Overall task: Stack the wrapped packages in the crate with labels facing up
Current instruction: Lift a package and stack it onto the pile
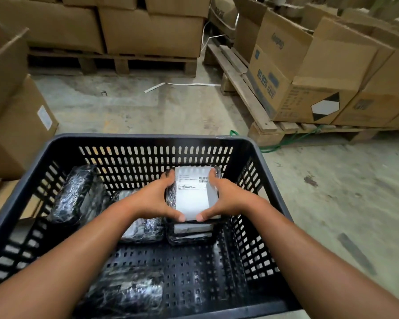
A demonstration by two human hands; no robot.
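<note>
A black slotted plastic crate (134, 140) fills the lower view. Both hands hold one black-wrapped package (192, 196) with its white label up, on top of a stack of wrapped packages (191, 233) at the crate's far right. My left hand (158, 199) grips its left side and my right hand (226, 198) its right side. Another wrapped package (75, 194) leans on the far left wall, showing no label. One package (143, 229) lies under my left wrist, and one (127, 293) lies near the front, partly hidden by my left forearm.
Cardboard boxes (152, 31) on wooden pallets (244, 88) stand behind and to the right of the crate. More boxes (14, 125) stand at the left. A white strap (182, 85) and a green cord (286, 140) lie on the concrete floor.
</note>
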